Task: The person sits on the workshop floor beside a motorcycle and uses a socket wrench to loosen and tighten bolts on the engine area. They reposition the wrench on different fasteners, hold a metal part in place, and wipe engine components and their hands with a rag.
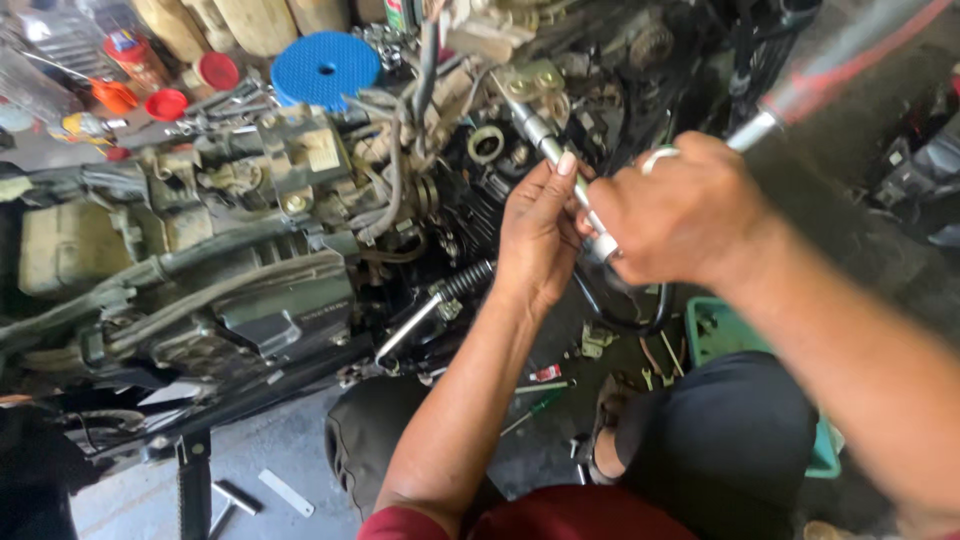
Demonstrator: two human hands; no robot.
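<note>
My left hand point(538, 235) and my right hand point(676, 210) both grip a long metal socket extension point(545, 140) that runs up and left into the top of a dirty motorcycle engine point(300, 200). The left hand's fingers wrap the shaft's middle, thumb pointing up. Lower on the tool's end sits the right hand, closed, with a ring on one finger. A chrome tube point(800, 90) crosses behind the right hand toward the upper right.
A blue perforated disc point(325, 68), red caps point(165, 103) and loose tools lie on the floor beyond the engine. A green tray point(720, 330), screwdrivers point(535, 405) and small parts sit by my knees. A shock spring point(465, 280) juts out below the left hand.
</note>
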